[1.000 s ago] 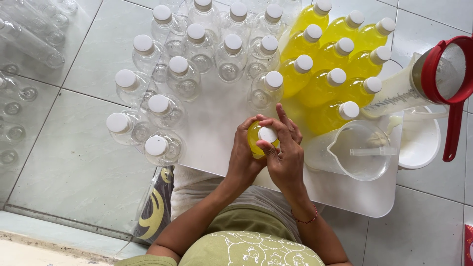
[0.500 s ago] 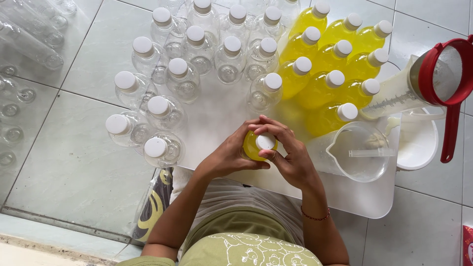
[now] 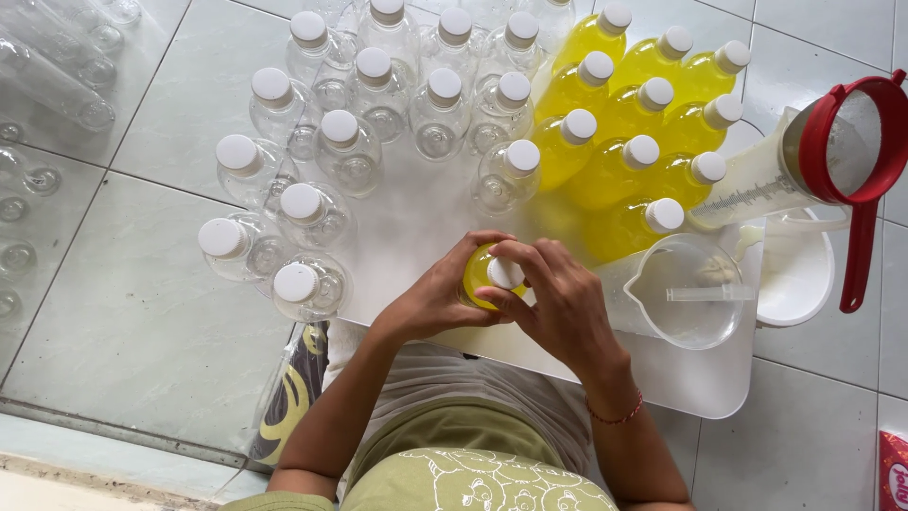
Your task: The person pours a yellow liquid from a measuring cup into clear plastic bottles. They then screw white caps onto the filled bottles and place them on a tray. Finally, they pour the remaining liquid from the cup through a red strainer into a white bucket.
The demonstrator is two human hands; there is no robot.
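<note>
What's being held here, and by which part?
A small yellow-filled bottle: the left hand wraps its body, while the right hand has its fingertips on the white cap.

Yellow bottle [image 3: 480, 276] mostly hidden under left hand [image 3: 437, 301] and right hand [image 3: 558, 301], red packet [image 3: 893, 471] cut off at 4 o'clock, clear bottles [image 3: 57, 71] cropped at 10 o'clock.

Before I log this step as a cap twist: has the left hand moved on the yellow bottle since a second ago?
Yes. The left hand has swung down and left around the yellow bottle, away from the row of filled bottles; the bottle stayed put.
</note>
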